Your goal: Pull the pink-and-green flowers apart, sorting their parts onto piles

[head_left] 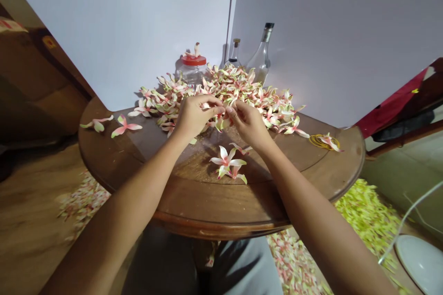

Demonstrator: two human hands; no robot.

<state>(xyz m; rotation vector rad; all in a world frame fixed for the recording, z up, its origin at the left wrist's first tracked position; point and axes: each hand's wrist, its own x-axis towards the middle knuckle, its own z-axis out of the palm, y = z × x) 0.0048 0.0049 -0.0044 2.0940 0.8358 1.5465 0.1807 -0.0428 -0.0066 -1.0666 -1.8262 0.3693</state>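
Observation:
My left hand (198,117) and my right hand (249,125) meet over the front of a large pile of pink-and-white flowers (238,83) with green petal tips. Thumbs and fingertips of both are pinched on a small flower (220,123), its upper part hidden by the fingers and hard to separate from the pile behind. Close in front of my hands, a couple of loose flowers (226,161) lie on the round wooden table (214,200). More single flowers (126,126) rest on the left side.
Behind the pile stand a red-lidded jar (194,61), a small corked bottle (235,53) and a taller clear bottle (265,50). Yellow rubber bands (320,142) lie at the table's right. Petals (294,258) and yellow-green pieces (368,216) cover parts of the floor. A white cable (408,214) hangs right.

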